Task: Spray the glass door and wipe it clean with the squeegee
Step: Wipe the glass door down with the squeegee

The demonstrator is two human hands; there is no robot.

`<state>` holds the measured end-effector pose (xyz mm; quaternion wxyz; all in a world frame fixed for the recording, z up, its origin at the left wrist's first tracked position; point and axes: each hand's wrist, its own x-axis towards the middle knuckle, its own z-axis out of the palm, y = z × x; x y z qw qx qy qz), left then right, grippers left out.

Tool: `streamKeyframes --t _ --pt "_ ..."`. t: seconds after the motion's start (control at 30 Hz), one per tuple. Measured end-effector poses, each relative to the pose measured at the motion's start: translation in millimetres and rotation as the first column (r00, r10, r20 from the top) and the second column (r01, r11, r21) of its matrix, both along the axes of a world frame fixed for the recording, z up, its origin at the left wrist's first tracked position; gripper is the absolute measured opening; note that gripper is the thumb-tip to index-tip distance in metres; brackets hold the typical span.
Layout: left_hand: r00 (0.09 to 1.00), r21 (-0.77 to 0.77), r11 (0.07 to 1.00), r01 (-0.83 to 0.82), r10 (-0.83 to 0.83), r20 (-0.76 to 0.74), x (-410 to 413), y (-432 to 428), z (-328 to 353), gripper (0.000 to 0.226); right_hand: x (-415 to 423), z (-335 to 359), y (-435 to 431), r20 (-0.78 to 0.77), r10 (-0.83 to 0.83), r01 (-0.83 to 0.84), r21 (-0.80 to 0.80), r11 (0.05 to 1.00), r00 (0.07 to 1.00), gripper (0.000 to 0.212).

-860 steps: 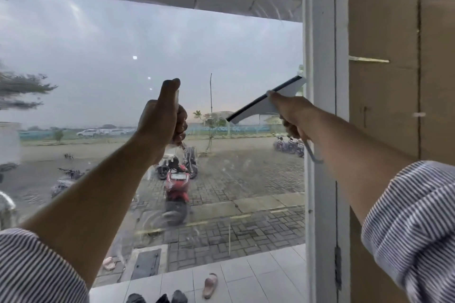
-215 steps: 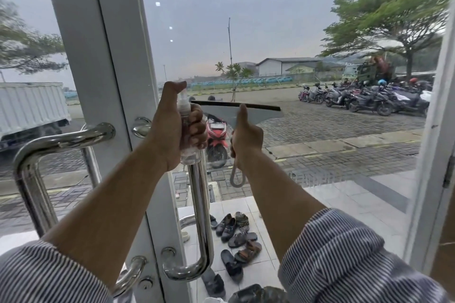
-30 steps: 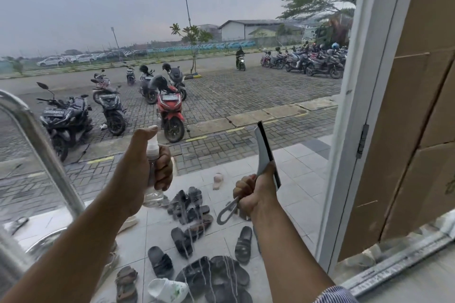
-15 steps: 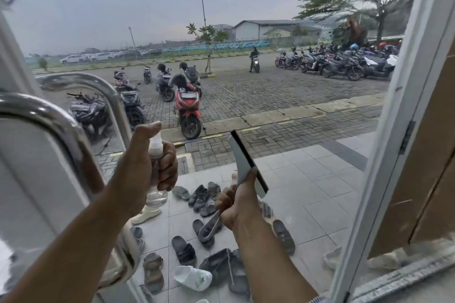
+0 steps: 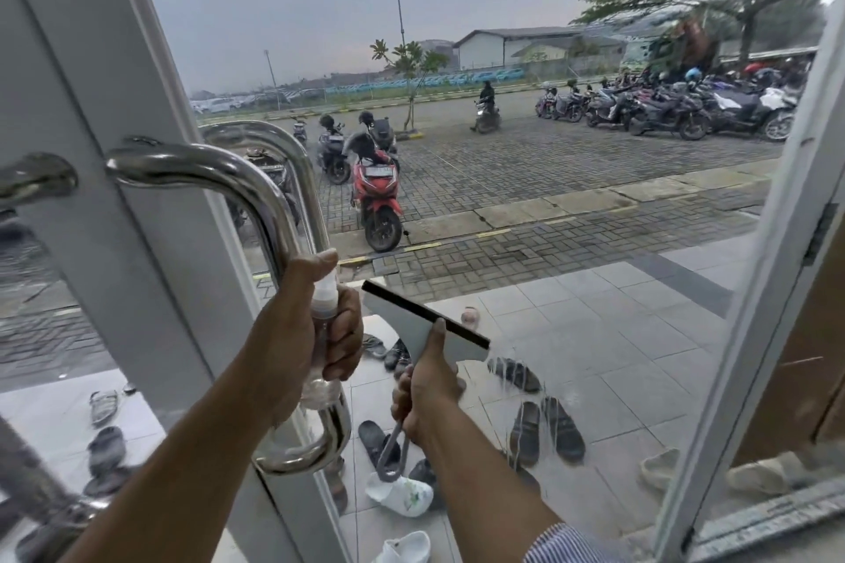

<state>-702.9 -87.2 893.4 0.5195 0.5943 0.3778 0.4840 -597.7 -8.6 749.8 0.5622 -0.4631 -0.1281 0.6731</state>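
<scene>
At the far left we have the white stile (image 5: pixel 151 219) and, bolted to it, the steel pull handle (image 5: pixel 274 215), which curves out towards us and takes up room beside the pane. Our left hand (image 5: pixel 292 347) is raised just in front of that handle. Its fingers are curled round the spray bottle (image 5: pixel 325 299) and the thumb lies on top of the head. We judge that this keeps the bottle ready for another squirt while it stays clear of the wiping.

Next comes the squeegee (image 5: pixel 411 320), low on the glass door (image 5: pixel 571 270) with its dark blade tilted, left end higher than right. We cannot tell whether the rubber is touching the pane. Our right hand (image 5: pixel 432 393) has its fingers wrapped round the looped grip and the thumb stretched up the back of the head, probably to steady the blade.

Wet streaks (image 5: pixel 512 384) run down the pane just below the blade's right end, over the sandals (image 5: pixel 544 425) outside. So we judge that this lower part needs a pass.

To the left the handle and the bottle hand crowd the blade. To the right the pane is open as far as the right-hand frame (image 5: pixel 750 334), and that edge is where a stroke must stop.
</scene>
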Motion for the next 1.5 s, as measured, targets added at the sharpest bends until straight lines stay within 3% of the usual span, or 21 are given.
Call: streamKeyframes --t 0.1,0.17,0.2,0.3,0.5,0.63,0.83,1.03,1.17,1.3,1.5 --pt "0.998 -0.031 0.998 -0.049 0.050 0.029 -13 -3 -9 0.056 0 -20 -5 0.272 -0.068 0.066 0.018 0.998 0.960 0.086" --pt "0.994 -0.048 0.996 -0.077 0.081 0.071 -21 -3 -14 0.055 3 -32 -11 0.527 -0.058 0.056 0.020 0.998 0.848 0.082" --pt "0.992 -0.056 0.995 -0.082 0.087 0.095 -23 -2 -16 0.055 4 -36 -13 0.572 -0.056 0.049 0.028 0.998 0.818 0.082" --pt "0.989 -0.068 0.995 -0.071 0.079 0.128 -25 -1 -18 0.055 6 -37 -14 0.518 -0.095 0.063 0.080 0.995 0.850 0.096" --pt "0.991 -0.062 0.996 -0.067 0.073 0.114 -26 2 -21 0.055 17 17 -2 0.408 -0.286 0.119 0.388 0.914 0.867 0.072" --pt "0.990 -0.061 0.996 -0.059 0.066 0.122 -27 3 -24 0.056 11 49 10 0.368 -0.274 0.110 0.409 0.906 0.889 0.068" --pt "0.989 -0.037 0.998 -0.047 0.051 0.139 -27 5 -26 0.056 -5 9 10 0.656 -0.221 -0.044 0.363 0.931 0.722 0.068" --pt "0.993 -0.023 1.000 -0.018 0.020 0.118 -31 6 -26 0.056 0 -60 12 0.814 -0.126 -0.166 0.263 0.950 0.568 0.076" --pt "0.994 -0.019 1.000 -0.001 0.003 0.105 -31 6 -25 0.055 2 -59 5 0.739 -0.126 -0.157 0.301 0.940 0.661 0.067" --pt "0.996 -0.002 1.000 -0.013 0.013 0.091 -33 7 -27 0.057 -1 -28 2 0.628 -0.252 -0.136 0.502 0.854 0.736 0.060" --pt "0.995 -0.003 1.000 -0.023 0.024 0.099 -31 6 -30 0.057 -15 26 24 0.661 -0.356 -0.160 0.588 0.793 0.660 0.059"
